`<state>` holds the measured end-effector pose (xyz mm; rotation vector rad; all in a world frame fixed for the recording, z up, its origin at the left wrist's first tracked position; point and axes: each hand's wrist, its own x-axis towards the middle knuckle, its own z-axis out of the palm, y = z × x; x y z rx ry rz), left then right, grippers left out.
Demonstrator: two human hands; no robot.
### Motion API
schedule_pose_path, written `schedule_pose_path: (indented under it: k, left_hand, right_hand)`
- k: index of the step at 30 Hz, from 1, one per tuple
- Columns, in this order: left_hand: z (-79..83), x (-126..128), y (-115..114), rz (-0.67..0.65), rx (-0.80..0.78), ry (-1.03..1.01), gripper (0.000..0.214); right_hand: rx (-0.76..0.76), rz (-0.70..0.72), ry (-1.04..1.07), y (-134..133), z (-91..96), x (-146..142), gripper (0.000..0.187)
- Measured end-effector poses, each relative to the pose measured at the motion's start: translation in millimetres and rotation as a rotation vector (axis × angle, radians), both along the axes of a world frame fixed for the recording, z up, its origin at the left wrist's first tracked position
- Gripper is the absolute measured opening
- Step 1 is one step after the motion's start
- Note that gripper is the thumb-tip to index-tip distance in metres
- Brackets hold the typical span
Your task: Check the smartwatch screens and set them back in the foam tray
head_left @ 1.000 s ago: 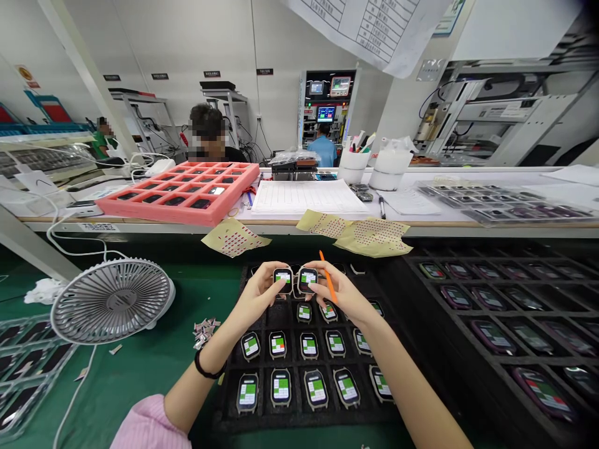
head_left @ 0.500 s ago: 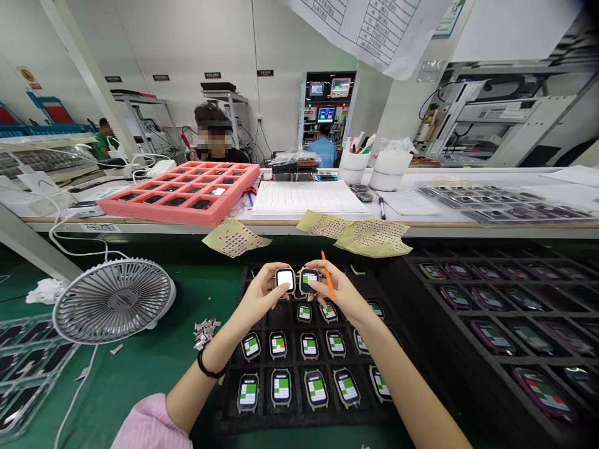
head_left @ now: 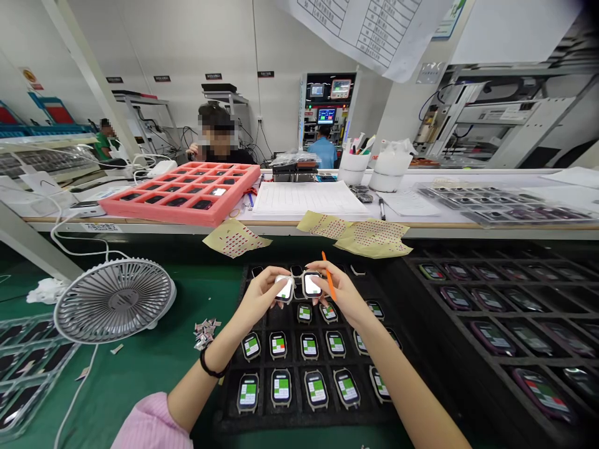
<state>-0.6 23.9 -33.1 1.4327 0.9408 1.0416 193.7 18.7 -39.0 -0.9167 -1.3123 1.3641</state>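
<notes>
My left hand pinches a small smartwatch body whose screen glows white with a green corner. My right hand grips a second watch body with a white screen, and an orange pen sticks up between its fingers. Both watches are held side by side just above the far rows of a black compartment tray. The tray holds several watch bodies with lit green and white screens; one shows red.
A grey desk fan lies at the left on the green mat. A second black tray of watches fills the right. On the shelf behind are a pink foam tray, paper forms, yellow sticker sheets. A person sits beyond the shelf.
Both hands have lowered slightly toward the tray. The watch screens in my hands changed from green and white test pictures to mostly white, first the left, then the right.
</notes>
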Motion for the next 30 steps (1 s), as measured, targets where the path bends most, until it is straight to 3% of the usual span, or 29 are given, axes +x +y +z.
schedule_pose_path:
  k: [5,18,25,30]
  left_hand:
    - [1.6,0.3,-0.8,-0.003,-0.029,0.024,0.035]
    - [-5.2,-1.2,3.3,-0.113,0.016,0.069,0.032]
    - [-5.1,-2.3,1.3,-0.175,0.033,0.042,0.045]
    - [-9.7,-2.6,5.8,-0.135,0.054,-0.008,0.044]
  right_hand:
    - [0.021,-0.083,-0.003,-0.4,0.7,-1.1,0.022]
    - [0.006,0.006,0.014,-1.5,3.0,0.7,0.028]
    - [0.011,0.035,0.005,1.5,1.3,3.3,0.032]
    - [0.009,0.006,0.019,-0.3,4.3,1.5,0.028]
